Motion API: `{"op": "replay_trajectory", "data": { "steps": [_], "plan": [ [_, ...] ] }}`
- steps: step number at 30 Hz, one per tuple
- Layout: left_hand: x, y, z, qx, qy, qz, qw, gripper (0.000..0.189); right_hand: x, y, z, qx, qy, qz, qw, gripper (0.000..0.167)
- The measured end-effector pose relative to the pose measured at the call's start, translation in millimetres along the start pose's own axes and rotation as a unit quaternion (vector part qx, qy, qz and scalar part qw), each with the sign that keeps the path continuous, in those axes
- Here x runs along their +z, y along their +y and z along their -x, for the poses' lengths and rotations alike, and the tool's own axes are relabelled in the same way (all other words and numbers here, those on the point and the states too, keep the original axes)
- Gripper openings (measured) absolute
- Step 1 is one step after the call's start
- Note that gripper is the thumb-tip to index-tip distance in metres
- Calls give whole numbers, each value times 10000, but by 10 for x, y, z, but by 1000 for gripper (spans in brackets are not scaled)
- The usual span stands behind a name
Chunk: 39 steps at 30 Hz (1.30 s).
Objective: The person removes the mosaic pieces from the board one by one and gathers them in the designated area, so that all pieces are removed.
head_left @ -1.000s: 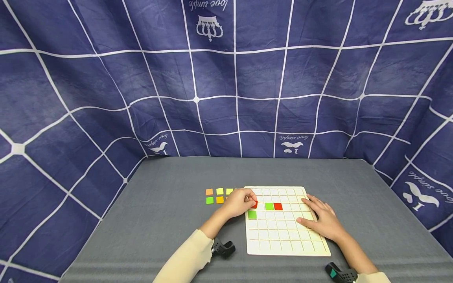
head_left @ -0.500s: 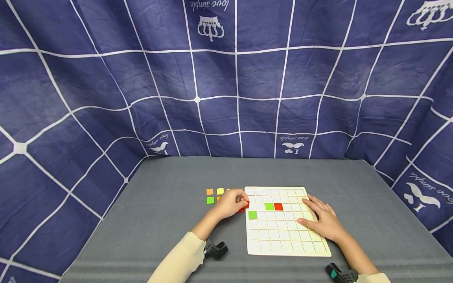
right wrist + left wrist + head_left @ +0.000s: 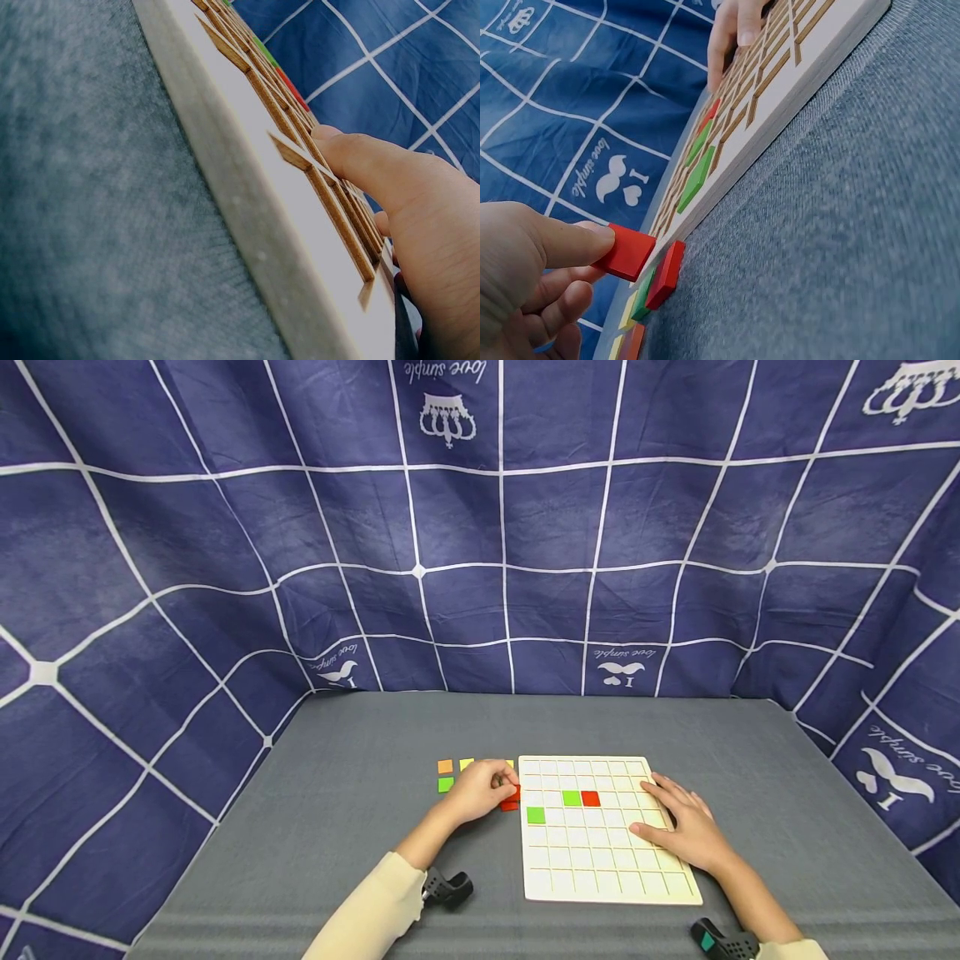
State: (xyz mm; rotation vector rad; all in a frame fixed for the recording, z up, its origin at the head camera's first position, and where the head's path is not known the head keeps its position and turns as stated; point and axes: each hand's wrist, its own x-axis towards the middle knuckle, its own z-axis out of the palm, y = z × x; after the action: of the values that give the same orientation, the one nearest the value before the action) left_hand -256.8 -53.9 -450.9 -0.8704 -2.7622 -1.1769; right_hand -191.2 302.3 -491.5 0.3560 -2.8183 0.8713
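In the head view my left hand [image 3: 478, 789] is just off the left edge of a pale grid board [image 3: 611, 895]. It pinches a red square tile [image 3: 628, 251] between thumb and fingers, held tilted, as the left wrist view shows. Close by it, on the cloth beside the board, lies another red tile [image 3: 665, 275]. Seated in the grid are a green tile [image 3: 572, 798] with a red tile [image 3: 591, 798] at its right, and a second green tile [image 3: 536, 816] in the leftmost column. My right hand [image 3: 682, 822] rests spread on the board's right side, thumb on the grid.
Loose tiles lie left of the board, partly hidden behind the left hand, among them an orange tile [image 3: 446, 767] and a green one [image 3: 446, 785]. A grey cloth [image 3: 360, 793] covers the table. Behind hangs a blue curtain [image 3: 525, 527] with white lines.
My left hand has carried the red tile leftward, from over the board's left column to just outside its edge. More of the red tile on the cloth shows now. The right hand stays put.
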Motion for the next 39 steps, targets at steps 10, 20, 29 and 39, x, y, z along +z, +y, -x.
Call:
{"op": "replay_trajectory", "data": {
  "steps": [10,20,29,39],
  "plan": [
    [-63,-75,51,223,196,112,9995,5,-7,4,5,-27,13,-24,10000,78],
    [-140,-109,114,77,54,242,9997,3,-7,4,-5,-6,-33,-51,10000,79],
    [-174,-176,161,150,139,318,9993,3,-16,0,-2,18,-64,-73,10000,79],
    [-171,-243,250,-32,17,455,9990,3,-13,-1,4,11,-46,-85,10000,79]
  ]
}}
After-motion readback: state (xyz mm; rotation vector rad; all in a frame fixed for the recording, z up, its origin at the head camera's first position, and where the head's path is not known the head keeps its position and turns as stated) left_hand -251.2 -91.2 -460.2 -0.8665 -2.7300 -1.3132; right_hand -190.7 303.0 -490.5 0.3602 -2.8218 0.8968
